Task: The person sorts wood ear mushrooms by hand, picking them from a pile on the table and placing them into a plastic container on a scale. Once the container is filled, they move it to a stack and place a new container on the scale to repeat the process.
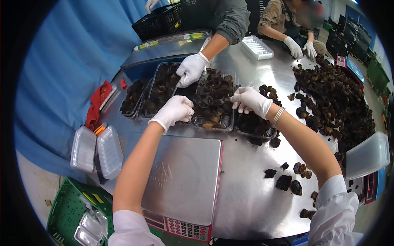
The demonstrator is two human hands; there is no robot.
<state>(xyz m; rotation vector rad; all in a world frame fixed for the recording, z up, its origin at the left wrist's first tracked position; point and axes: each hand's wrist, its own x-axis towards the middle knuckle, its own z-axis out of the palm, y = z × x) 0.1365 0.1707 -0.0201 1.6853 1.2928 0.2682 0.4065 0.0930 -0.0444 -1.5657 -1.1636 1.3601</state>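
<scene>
My left hand [174,112], in a white glove, has its fingers curled at the near left edge of a clear tray [231,126] of dark mushrooms [211,94]. On the tray's right rim, the gloved fingers of my right hand [250,100] are bent; whether they pinch the rim or a mushroom is hard to make out. Another filled tray [264,135] lies below my right hand. Across from me, a co-worker's gloved hand [192,69] is over the trays at the left. A scale [184,176] with a bare metal plate stands in front of me.
A large mushroom pile [336,98] covers the table's right side. Loose mushrooms [284,182] lie nearer me. Stacked clear trays [367,156] stand at right, empty trays [84,147] at left. A green crate [67,209] is at lower left. Another person's gloved hands [301,48] are beyond.
</scene>
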